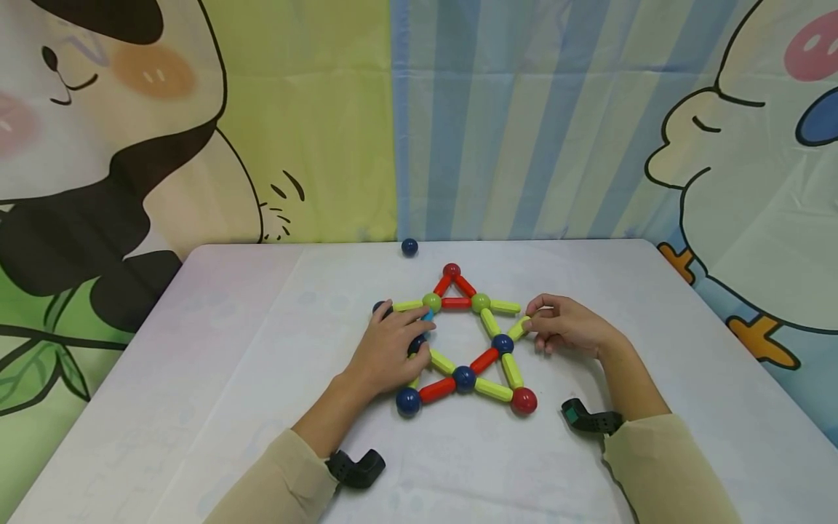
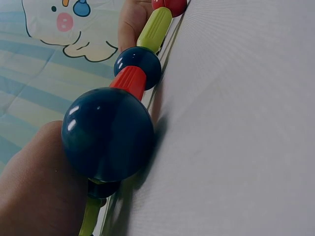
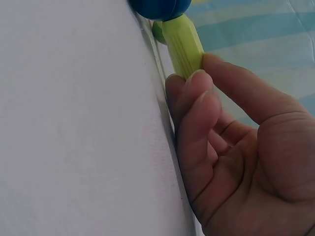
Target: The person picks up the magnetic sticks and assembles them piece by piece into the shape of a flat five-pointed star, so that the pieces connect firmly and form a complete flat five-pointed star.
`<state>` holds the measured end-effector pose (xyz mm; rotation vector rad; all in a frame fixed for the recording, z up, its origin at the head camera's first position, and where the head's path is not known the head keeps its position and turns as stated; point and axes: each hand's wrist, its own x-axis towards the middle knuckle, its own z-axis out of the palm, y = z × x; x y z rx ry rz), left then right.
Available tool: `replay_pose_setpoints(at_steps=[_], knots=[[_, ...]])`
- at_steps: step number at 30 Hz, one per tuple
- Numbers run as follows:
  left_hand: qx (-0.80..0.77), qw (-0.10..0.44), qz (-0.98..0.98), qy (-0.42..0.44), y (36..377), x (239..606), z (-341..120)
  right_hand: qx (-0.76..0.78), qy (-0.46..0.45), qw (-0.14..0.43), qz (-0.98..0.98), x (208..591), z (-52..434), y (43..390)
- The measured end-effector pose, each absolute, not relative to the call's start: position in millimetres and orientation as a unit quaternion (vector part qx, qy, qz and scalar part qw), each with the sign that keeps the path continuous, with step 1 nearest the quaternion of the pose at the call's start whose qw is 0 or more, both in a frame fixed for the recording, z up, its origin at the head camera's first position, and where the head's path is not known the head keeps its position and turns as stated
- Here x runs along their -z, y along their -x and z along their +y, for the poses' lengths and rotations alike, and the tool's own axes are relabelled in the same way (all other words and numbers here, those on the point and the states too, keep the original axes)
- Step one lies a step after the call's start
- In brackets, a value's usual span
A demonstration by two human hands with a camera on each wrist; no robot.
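Note:
A flat frame of coloured rods and balls lies on the table. My right hand (image 1: 568,326) pinches the outer end of a yellow-green rod (image 3: 183,46) between thumb and fingertips. That rod's other end meets a dark blue ball (image 1: 503,343) on the frame's right side. Over the left side lies my left hand (image 1: 393,348), its fingers and thumb around another blue ball (image 1: 417,343). The hand partly covers the rods there, including a light blue one (image 1: 428,315). A large blue ball (image 2: 108,135) at the near left corner sits beside this hand.
At the frame's top, red rods form a triangle between a red ball (image 1: 452,271) and two green balls (image 1: 432,302). A yellow-green rod (image 1: 505,307) sticks out rightward from one. A loose blue ball (image 1: 409,247) lies by the table's far edge. A red ball (image 1: 524,401) marks the near right corner.

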<state>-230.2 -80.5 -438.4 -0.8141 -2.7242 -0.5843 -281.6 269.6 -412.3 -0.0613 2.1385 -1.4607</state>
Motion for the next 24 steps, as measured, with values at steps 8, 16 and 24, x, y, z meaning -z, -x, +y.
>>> replay_pose_setpoints(at_steps=[8,16,24], knots=[[0.196,0.122,-0.933,0.275,230,438,-81,0.525,0.024,0.257,0.811,413,266,283],[0.195,0.126,-0.932,0.279,231,440,-81,0.508,0.035,0.245,0.825,413,262,281],[0.181,0.133,-0.934,0.276,232,440,-80,0.435,0.022,0.162,0.885,407,258,283]])
